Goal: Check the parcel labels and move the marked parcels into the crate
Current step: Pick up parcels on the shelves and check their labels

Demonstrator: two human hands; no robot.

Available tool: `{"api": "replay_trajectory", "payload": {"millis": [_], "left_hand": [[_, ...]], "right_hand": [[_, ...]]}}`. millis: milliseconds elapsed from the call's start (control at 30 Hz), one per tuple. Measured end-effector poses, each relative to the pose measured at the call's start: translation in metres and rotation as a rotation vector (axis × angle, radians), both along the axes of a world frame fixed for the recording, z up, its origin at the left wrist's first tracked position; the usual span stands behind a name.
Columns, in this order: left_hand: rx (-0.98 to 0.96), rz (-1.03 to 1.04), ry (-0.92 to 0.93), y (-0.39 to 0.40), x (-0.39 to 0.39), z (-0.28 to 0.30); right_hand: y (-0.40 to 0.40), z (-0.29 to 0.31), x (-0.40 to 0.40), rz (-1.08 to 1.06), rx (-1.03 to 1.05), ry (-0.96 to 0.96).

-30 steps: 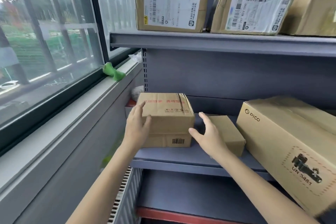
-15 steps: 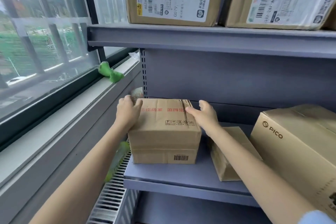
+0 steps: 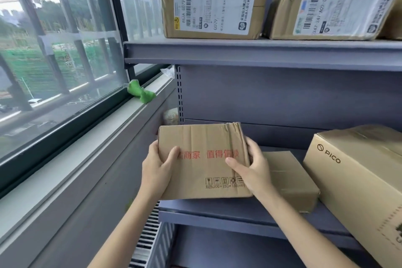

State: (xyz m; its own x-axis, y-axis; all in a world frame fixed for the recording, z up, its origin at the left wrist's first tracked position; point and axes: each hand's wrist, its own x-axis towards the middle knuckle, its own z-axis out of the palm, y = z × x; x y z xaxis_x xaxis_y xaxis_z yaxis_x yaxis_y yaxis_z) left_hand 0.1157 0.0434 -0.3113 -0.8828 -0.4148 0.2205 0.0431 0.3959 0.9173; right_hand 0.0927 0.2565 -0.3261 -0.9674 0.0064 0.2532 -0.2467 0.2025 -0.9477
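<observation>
A small cardboard parcel (image 3: 202, 154) with red printed characters is tipped up toward me above the middle shelf (image 3: 217, 213). My left hand (image 3: 157, 169) grips its left edge, thumb lying on the facing side. My right hand (image 3: 250, 169) grips the right edge, thumb across the red print. No shipping label shows on the facing side, only handling symbols. A flatter cardboard parcel (image 3: 289, 178) lies on the shelf just right of it. No crate is in view.
A large PICO box (image 3: 359, 180) fills the shelf's right side. On the upper shelf (image 3: 261, 52) stand two labelled parcels, one at the left (image 3: 213, 4) and one at the right (image 3: 335, 6). A window sill with a green object (image 3: 141, 93) runs along the left. A radiator grille (image 3: 145, 243) sits below.
Both hands closed on the small parcel's sides and lifted and tilted it, so its printed face now points at me. The view has moved closer to the shelf.
</observation>
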Motion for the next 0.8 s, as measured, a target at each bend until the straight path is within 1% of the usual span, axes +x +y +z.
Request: {"api": "replay_trajectory", "payload": {"millis": [67,133,267,333,433,500,600,700,800], "left_hand": [[0.049,0.029,0.046,0.002,0.013,-0.005],[0.088,0.057,0.065,0.004,0.025,-0.009],[0.157,0.064,0.048,0.013,0.04,-0.022],[0.182,0.06,0.031,0.018,0.043,-0.025],[0.192,0.073,0.023,0.02,0.043,-0.025],[0.185,0.066,0.012,0.019,0.044,-0.026],[0.189,0.045,0.005,0.015,0.046,-0.028],[0.199,0.025,0.043,0.011,0.054,-0.033],[0.217,-0.011,0.098,0.006,0.068,-0.045]], "right_hand": [[0.004,-0.006,0.012,0.022,-0.04,0.022],[0.008,-0.018,0.02,-0.001,-0.031,0.01],[0.006,-0.042,0.037,-0.148,0.084,-0.035],[0.002,-0.049,0.047,-0.214,0.129,-0.027],[0.0,-0.053,0.055,-0.241,0.157,0.002],[0.001,-0.051,0.057,-0.215,0.125,-0.006],[0.007,-0.043,0.062,-0.137,0.008,-0.021],[0.014,-0.033,0.06,-0.09,-0.092,-0.034],[0.018,-0.014,0.052,-0.054,-0.126,-0.046]]}}
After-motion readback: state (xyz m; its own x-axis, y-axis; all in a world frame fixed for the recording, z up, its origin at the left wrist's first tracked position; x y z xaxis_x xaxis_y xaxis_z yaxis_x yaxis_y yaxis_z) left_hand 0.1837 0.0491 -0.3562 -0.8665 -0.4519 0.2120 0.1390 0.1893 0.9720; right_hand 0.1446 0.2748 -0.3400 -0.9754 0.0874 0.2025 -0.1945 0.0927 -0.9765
